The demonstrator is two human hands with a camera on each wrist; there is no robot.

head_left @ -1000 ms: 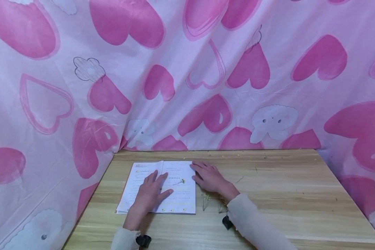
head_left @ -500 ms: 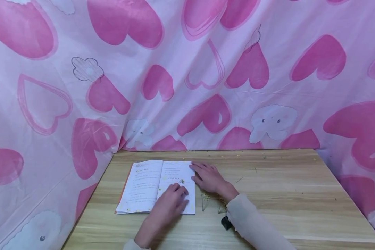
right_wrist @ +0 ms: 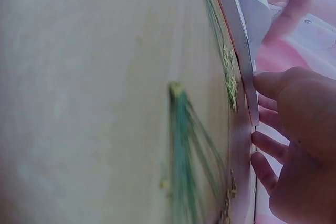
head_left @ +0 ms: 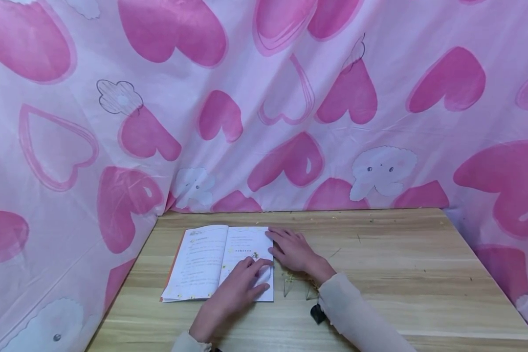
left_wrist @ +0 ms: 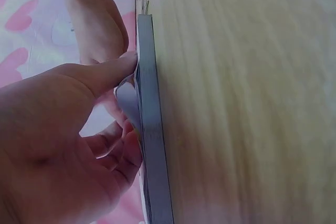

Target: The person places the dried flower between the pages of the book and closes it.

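Note:
An open book [head_left: 198, 264] lies on the table, its left leaves bowed up a little. My left hand [head_left: 235, 283] is over the lower part of the right page. In the left wrist view its thumb meets the book's edge, and a page [left_wrist: 127, 99] buckles up between thumb and curled fingers. A small yellow-flowered sprig [head_left: 255, 254] shows on the right page, just beyond the left fingers. My right hand [head_left: 295, 250] rests at the upper right edge of the book, its thumb [right_wrist: 268, 83] against the edge and its other fingers loosely extended.
Thin green sprigs [head_left: 288, 283] with yellowish heads lie right of the book, beneath the right wrist; a bundle of stems [right_wrist: 181, 145] looms large in the right wrist view. Small plant bits dot the wooden table [head_left: 400, 293]. A pink heart-print curtain [head_left: 281, 102] hangs behind.
My left hand has moved from the book's middle to the lower right page, and a page there now buckles up. The left leaves have risen slightly. The right hand has stayed in place.

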